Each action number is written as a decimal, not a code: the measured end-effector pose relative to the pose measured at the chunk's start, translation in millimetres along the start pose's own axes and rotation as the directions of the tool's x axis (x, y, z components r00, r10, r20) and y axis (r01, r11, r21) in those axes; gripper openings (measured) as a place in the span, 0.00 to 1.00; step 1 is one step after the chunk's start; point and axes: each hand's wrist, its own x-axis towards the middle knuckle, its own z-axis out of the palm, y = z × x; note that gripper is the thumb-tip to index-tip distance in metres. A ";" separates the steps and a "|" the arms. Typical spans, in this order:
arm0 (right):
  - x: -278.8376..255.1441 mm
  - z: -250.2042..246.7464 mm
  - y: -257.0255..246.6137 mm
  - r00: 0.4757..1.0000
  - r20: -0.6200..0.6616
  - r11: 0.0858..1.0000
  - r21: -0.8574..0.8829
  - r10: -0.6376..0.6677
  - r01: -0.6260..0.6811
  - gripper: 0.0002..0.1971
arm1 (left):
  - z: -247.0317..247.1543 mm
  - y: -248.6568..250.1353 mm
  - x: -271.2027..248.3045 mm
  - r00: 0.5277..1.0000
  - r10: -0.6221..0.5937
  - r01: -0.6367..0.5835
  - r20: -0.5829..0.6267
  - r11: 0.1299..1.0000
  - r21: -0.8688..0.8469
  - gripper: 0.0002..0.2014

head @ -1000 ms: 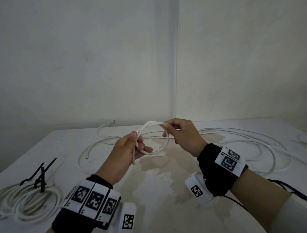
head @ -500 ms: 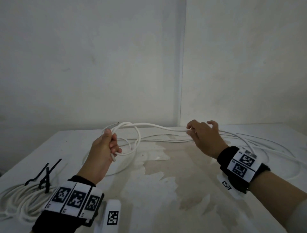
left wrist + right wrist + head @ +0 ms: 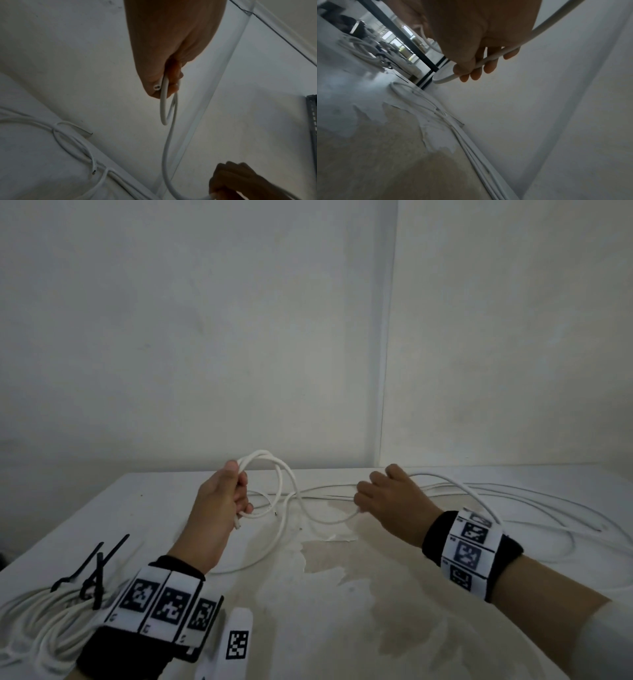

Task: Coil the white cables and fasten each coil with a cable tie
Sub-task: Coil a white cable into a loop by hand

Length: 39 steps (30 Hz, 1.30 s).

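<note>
White cable (image 3: 291,494) is in play, with a finished coil (image 3: 37,621) already wearing black cable ties (image 3: 97,566) at lower left of the head view. Left of centre, the left hand (image 3: 219,501) is raised above the table (image 3: 376,611), fist upright, fingers clenched round the first small loops, the cut end poking out below. The risk: those springy loops could pop open if that grip slackens, or the slack could snag on the loose cables (image 3: 513,498) along the wall. Right of centre, the right hand (image 3: 394,505) reaches forward, palm down, fingers curled round the running length, thumb pinning it.
</note>
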 end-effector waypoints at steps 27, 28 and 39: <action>43.4 -7.4 -9.6 0.897 -0.389 0.837 0.546 0.209 0.042 0.16 | 46.5 -17.5 -21.4 0.915 -0.129 0.017 0.383 0.959 0.282 0.18; 42.5 -6.8 -8.4 0.899 -0.388 0.839 0.543 0.202 0.045 0.16 | 45.8 -14.8 -21.2 0.906 -0.148 0.036 0.396 0.960 0.277 0.19; 40.1 -25.7 6.1 0.933 -0.142 0.705 0.695 0.330 -0.143 0.15 | 45.5 1.0 -25.7 0.905 -0.195 0.136 0.378 0.975 0.176 0.20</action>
